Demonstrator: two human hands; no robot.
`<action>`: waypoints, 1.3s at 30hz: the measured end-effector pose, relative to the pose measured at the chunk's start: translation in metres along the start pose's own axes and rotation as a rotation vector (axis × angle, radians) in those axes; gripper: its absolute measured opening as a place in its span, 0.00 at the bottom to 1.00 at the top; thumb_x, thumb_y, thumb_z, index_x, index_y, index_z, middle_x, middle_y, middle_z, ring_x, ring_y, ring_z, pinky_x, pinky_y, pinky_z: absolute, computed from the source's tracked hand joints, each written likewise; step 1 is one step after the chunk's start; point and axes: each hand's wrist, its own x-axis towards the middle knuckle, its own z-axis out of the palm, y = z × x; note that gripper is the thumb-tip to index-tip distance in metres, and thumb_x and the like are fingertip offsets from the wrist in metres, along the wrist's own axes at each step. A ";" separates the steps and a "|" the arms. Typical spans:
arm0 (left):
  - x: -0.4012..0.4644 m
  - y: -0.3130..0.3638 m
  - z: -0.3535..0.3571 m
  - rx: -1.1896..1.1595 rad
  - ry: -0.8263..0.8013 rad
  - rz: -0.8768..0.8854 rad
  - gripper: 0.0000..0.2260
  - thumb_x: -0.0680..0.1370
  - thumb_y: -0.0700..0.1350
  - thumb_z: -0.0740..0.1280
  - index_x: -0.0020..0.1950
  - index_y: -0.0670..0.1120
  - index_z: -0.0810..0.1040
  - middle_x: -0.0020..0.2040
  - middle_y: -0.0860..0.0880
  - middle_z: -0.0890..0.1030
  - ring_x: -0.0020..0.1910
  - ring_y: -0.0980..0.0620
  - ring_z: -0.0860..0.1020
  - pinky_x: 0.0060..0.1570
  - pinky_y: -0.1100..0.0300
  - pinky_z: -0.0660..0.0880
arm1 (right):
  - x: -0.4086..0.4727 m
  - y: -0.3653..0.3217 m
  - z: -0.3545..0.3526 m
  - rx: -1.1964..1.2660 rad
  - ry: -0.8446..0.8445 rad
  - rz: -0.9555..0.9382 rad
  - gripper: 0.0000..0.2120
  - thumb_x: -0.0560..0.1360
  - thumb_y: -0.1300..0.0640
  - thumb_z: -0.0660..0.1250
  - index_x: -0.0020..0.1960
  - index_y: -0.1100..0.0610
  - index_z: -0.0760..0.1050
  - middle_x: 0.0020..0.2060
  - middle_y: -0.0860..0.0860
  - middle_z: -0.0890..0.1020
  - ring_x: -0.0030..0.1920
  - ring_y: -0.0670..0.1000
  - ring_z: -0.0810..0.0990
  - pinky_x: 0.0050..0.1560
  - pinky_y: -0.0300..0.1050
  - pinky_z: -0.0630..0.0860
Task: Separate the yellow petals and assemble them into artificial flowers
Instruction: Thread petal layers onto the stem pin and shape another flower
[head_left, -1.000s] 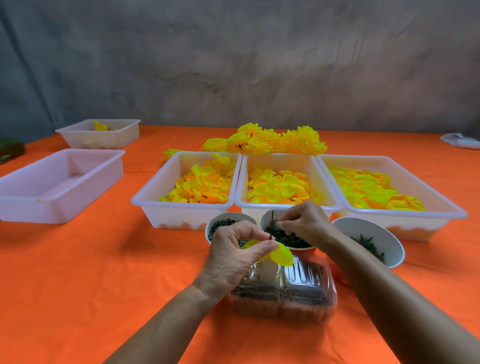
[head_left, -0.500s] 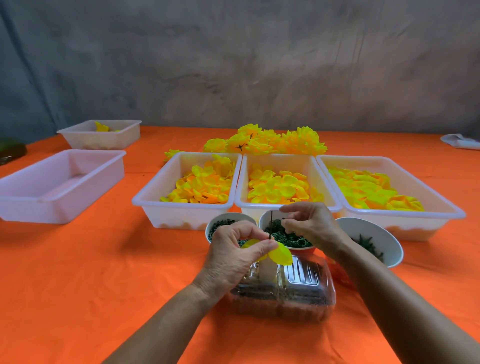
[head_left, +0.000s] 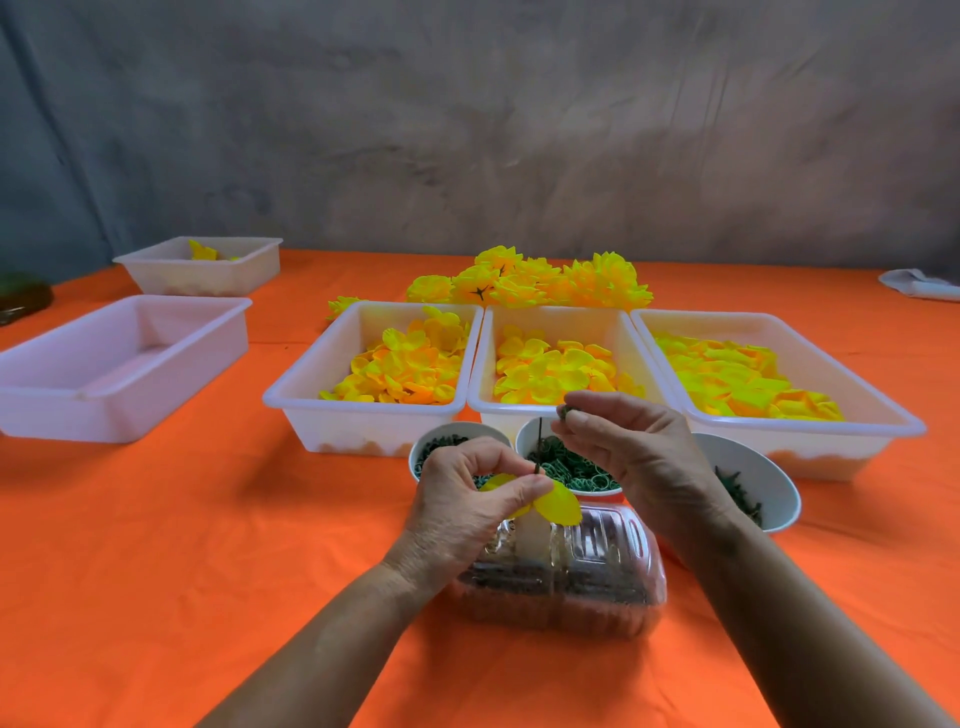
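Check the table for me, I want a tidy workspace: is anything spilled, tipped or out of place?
Nothing spilled or tipped. One small oddity: a stray yellow flower lies on the orange tablecloth, just behind the left petal tray, apart from the main pile of finished flowers.

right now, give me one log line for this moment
left hand: pinches yellow petal on stem | right hand: pinches small green piece above middle bowl
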 end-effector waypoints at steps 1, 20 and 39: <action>0.000 0.000 0.000 -0.005 -0.002 -0.003 0.07 0.66 0.43 0.77 0.35 0.54 0.82 0.38 0.44 0.83 0.38 0.54 0.79 0.46 0.48 0.77 | -0.002 -0.002 0.003 0.018 -0.003 -0.014 0.15 0.56 0.56 0.77 0.42 0.56 0.85 0.41 0.57 0.85 0.44 0.54 0.84 0.49 0.43 0.81; -0.001 0.002 -0.001 0.002 -0.011 0.009 0.05 0.66 0.47 0.76 0.36 0.48 0.82 0.38 0.43 0.82 0.39 0.52 0.79 0.45 0.47 0.77 | -0.018 -0.005 0.032 0.035 -0.025 -0.152 0.11 0.57 0.57 0.76 0.39 0.57 0.84 0.37 0.54 0.85 0.39 0.48 0.82 0.39 0.37 0.77; -0.001 0.002 0.001 -0.020 0.013 -0.028 0.05 0.68 0.41 0.76 0.38 0.41 0.82 0.39 0.38 0.81 0.40 0.46 0.79 0.48 0.36 0.75 | -0.020 -0.005 0.032 -0.013 -0.025 -0.226 0.11 0.61 0.64 0.74 0.43 0.59 0.80 0.37 0.52 0.85 0.39 0.48 0.84 0.37 0.37 0.77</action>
